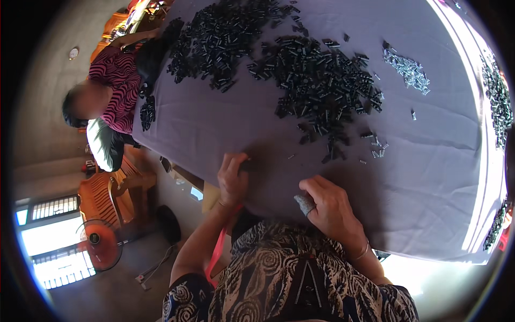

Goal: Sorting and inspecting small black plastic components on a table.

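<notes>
My left hand is over the near edge of the cloth-covered table, its fingertips drawn together. Whether something small is between them cannot be seen. My right hand hovers to its right with curled fingers, and a grey finger cot covers the thumb. The thumb stands apart from the forefinger, with nothing visible between them. A tiny coil spring lies on the cloth beyond the hands. Farther off spreads a heap of small black plastic parts. Several loose springs lie by its near right side.
A second black heap lies at the far left, and a pile of metal springs at the right. Another person sits at the table's left side. Wooden chairs and an orange fan stand on the floor to the left.
</notes>
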Demonstrator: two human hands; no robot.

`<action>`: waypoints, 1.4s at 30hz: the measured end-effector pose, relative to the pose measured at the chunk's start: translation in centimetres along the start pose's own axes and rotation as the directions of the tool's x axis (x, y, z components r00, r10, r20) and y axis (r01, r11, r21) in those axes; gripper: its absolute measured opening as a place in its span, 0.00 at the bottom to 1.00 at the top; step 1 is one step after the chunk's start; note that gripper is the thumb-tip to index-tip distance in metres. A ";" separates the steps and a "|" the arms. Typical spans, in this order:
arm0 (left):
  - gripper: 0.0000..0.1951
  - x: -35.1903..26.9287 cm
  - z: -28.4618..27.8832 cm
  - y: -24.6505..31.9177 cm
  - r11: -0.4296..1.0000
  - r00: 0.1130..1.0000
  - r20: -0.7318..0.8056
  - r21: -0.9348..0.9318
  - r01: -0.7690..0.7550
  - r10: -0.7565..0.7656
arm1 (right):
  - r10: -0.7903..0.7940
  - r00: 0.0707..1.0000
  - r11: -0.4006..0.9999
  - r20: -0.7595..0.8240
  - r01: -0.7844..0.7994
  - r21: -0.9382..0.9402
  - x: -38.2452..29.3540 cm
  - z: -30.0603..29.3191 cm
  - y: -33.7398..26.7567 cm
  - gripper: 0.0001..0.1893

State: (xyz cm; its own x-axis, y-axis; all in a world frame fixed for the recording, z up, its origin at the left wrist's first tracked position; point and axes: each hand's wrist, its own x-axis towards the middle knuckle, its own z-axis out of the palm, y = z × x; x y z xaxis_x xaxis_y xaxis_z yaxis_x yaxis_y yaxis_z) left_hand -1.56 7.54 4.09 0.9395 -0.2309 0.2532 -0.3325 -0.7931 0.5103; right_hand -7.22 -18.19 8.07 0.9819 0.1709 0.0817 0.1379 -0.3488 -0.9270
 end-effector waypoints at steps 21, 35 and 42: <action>0.17 1.7 -0.1 -0.4 0.881 0.996 0.081 -0.473 0.000 0.044 | -0.138 0.977 0.837 -0.164 0.027 -0.547 1.9 1.8 0.6 0.08; 0.18 1.7 0.1 -0.9 0.825 0.993 0.037 -0.560 -0.076 0.116 | -0.139 0.972 0.782 -0.191 -0.010 -0.624 1.6 2.0 0.8 0.10; 0.14 1.8 -0.2 -0.8 0.829 0.995 -0.002 -0.554 -0.081 0.095 | -0.197 0.968 0.767 -0.157 0.053 -0.639 1.3 2.5 1.0 0.11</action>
State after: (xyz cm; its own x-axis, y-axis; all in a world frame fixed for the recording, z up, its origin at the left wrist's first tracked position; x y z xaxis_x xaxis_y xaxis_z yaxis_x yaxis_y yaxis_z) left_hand 0.39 7.83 4.29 0.9032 -0.3043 0.3026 -0.3973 -0.3266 0.8576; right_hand -6.09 -15.95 6.35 0.9433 0.0896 0.3195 0.2408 -0.8474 -0.4733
